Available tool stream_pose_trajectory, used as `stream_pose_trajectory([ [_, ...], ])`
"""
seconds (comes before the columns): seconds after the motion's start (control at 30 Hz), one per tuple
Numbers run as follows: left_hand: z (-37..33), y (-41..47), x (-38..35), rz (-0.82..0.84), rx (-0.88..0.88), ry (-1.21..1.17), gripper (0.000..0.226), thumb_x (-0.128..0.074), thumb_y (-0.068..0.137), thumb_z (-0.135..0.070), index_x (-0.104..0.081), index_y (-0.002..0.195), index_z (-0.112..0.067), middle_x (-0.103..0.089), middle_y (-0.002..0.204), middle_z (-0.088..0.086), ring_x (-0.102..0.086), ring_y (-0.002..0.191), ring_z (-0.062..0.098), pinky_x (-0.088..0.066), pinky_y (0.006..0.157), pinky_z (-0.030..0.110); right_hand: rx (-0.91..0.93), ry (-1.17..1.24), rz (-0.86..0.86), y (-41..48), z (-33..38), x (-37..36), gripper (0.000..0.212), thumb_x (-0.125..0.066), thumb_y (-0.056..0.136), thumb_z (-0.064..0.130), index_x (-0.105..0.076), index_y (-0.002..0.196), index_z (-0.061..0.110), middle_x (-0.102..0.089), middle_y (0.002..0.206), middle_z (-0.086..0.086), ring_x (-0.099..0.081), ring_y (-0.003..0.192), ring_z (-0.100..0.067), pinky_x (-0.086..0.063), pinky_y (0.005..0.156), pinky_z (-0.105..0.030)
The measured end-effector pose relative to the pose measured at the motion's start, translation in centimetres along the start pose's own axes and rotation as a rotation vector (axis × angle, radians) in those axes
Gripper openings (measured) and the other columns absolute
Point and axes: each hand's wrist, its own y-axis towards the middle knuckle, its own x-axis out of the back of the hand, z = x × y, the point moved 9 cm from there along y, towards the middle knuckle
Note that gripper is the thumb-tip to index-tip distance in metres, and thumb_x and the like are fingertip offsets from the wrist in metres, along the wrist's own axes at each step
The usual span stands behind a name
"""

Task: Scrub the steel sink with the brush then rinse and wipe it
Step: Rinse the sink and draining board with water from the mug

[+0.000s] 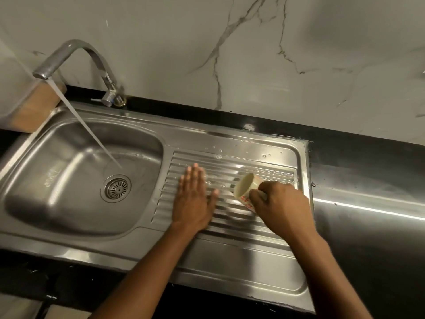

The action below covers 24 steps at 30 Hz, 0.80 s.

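Two hands are at work over the drainboard (241, 229), at centre right of the frame. The left hand (195, 201) is laid flat on the ribs, fingers straight and together, thumb spread, nothing held. The right hand (279, 203) is curled round a cup (247, 187), which is tipped on its side with its mouth turned toward the left hand. Water seems to be spilled from it over the ribs, though the blur leaves that unsure. The sink (92, 247) fills the left and centre of the frame and is set in a dark counter (368, 203). A stream (87, 125) is run from the tap (76, 51) at upper left into the basin and lands near the drain (117, 187).

The step in hand is judged to be the rinse of the drainboard. It is done well if water is poured at the right end of the ribs, so that it is carried along the grooves toward the basin. The flat palm is best swept with the grooves and not across them, so that residue is pushed leftward into the basin. The cup should be kept low to the steel, so that splashing onto the counter at right is avoided. The upper edge of the board, where drops are seen, should be covered too. Wiping is not yet begun.
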Motion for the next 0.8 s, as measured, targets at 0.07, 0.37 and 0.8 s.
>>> stream_pose_trajectory([
  [0.07, 3.7, 0.1, 0.9, -0.012, 0.092, 0.031, 0.083, -0.002, 0.102, -0.068, 0.018, 0.162, -0.013, 0.021, 0.170, 0.011, 0.019, 0.157, 0.027, 0.002, 0.130, 0.046, 0.042, 0.054, -0.003, 0.3, 1.7, -0.4, 0.037, -0.050, 0.099, 0.049, -0.072, 0.090, 0.020, -0.072, 0.083, -0.004, -0.067, 0.073, -0.028, -0.052, 0.062, -0.033],
  [0.37, -3.5, -1.1, -0.8, 0.043, -0.093, -0.025, 0.078, 0.006, 0.101, -0.061, 0.011, 0.164, -0.014, 0.018, 0.171, 0.009, 0.018, 0.158, 0.028, 0.001, 0.129, 0.053, -0.169, 0.852, 0.244, -1.3, -3.3, -2.1, 0.032, -0.061, 0.103, 0.026, -0.077, 0.078, 0.015, -0.080, 0.081, -0.002, -0.075, 0.085, -0.026, -0.059, 0.089, -0.056],
  [0.8, -19.2, 5.4, -3.7, 0.137, -0.523, 0.114, 0.074, -0.015, 0.106, -0.057, 0.003, 0.165, -0.017, 0.009, 0.173, 0.004, 0.011, 0.160, 0.024, 0.003, 0.129, 0.049, -0.259, -0.021, -0.034, 4.3, -11.4, 4.8, 0.035, -0.053, 0.098, 0.046, -0.075, 0.087, 0.021, -0.073, 0.079, -0.001, -0.068, 0.069, -0.022, -0.059, 0.066, -0.037],
])
